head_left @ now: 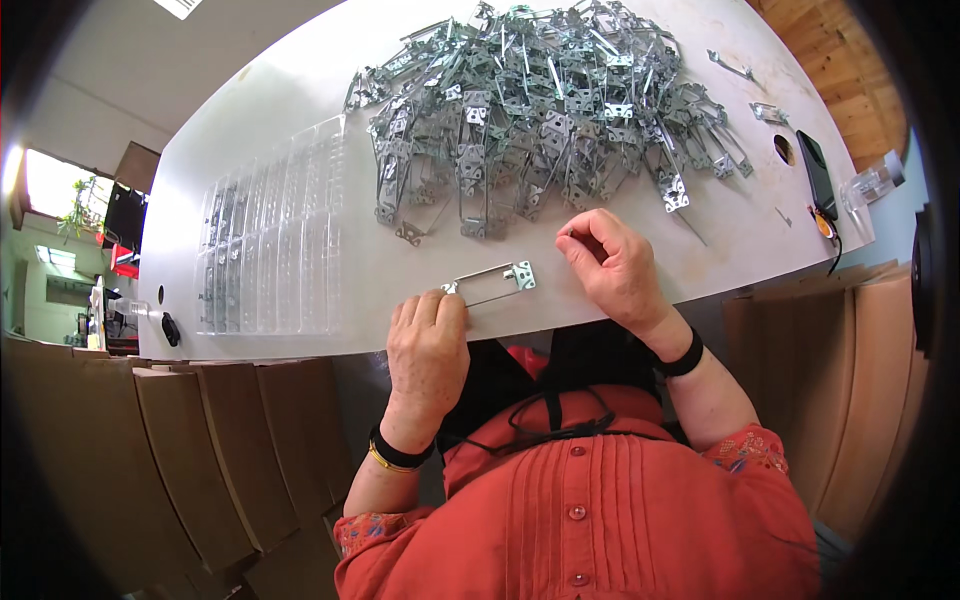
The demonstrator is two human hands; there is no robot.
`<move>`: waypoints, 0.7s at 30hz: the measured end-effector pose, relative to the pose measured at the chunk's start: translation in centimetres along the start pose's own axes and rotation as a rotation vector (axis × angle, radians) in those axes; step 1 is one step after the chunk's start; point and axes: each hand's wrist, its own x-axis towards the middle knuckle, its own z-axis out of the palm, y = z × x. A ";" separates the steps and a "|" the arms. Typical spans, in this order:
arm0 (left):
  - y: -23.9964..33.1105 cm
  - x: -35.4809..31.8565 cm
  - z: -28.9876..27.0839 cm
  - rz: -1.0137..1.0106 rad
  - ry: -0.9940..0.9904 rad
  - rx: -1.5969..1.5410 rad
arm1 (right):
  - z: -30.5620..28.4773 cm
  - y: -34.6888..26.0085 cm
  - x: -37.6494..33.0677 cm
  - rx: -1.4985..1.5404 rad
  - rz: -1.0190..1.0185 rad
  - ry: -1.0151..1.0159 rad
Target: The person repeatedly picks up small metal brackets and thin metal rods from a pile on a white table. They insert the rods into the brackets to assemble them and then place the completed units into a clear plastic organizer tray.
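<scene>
On the table, heaped brackets neighbour a clear tray.

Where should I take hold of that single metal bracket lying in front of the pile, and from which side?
Likely by its flat right-end plate, coming in from the right, where the right-hand grip is nearby. The left-hand grip covers the left end; the plate is uncovered and broader than the thin rods between the ends.
</scene>
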 end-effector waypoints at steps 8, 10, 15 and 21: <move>-0.3 -0.5 0.1 0.014 0.069 -0.035 | 0.1 0.1 0.0 -0.014 0.002 0.004; -0.4 -0.5 -0.2 -0.023 0.119 -0.048 | 0.1 0.2 0.0 -0.014 0.005 0.005; -1.2 -0.9 -0.6 -0.188 0.148 -0.116 | 0.1 0.5 -0.1 0.003 0.012 0.002; -0.5 -0.5 -0.5 -0.094 0.054 -0.175 | 0.2 0.4 0.0 0.005 0.019 -0.008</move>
